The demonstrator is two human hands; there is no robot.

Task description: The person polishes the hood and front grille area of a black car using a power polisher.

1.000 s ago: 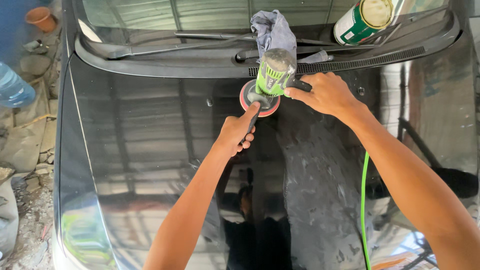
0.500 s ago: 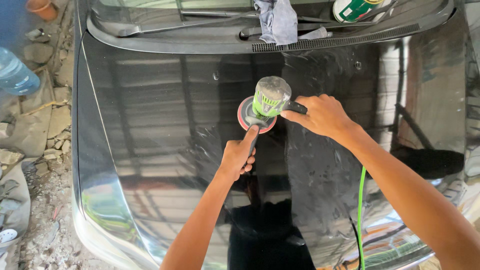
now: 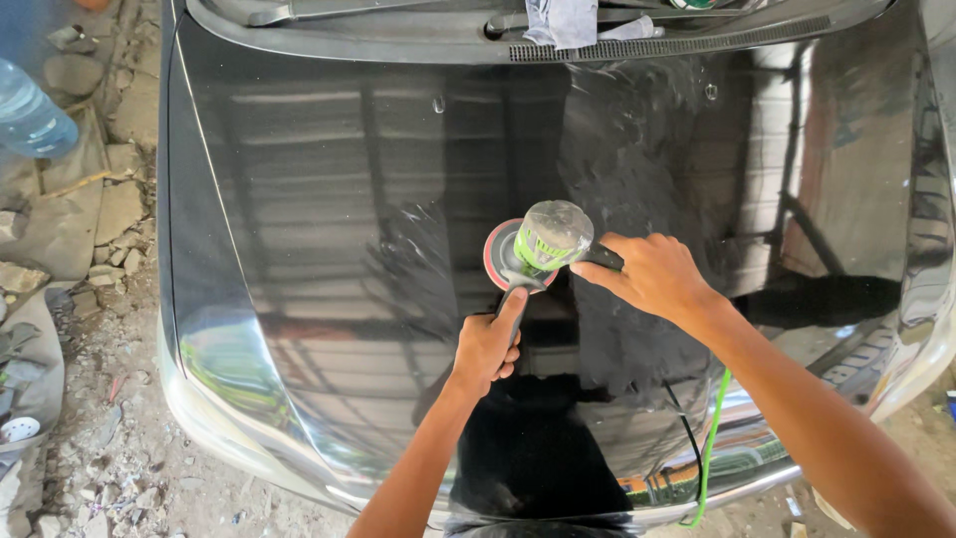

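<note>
We see a glossy black car hood (image 3: 329,199) bearing the work. A polisher (image 3: 538,249) rests its round pad flat on the hood near its middle. Beyond the polisher, at the hood's far edge by the wipers, a grey cloth (image 3: 563,20) lies crumpled.

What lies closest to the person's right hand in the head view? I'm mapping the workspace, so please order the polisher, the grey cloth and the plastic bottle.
From the right hand:
1. Polisher, gripped by its side handle, on the car hood.
2. Grey cloth, up at the hood's far edge by the windscreen.
3. Plastic bottle, far left, off the car above the rubble.
</note>
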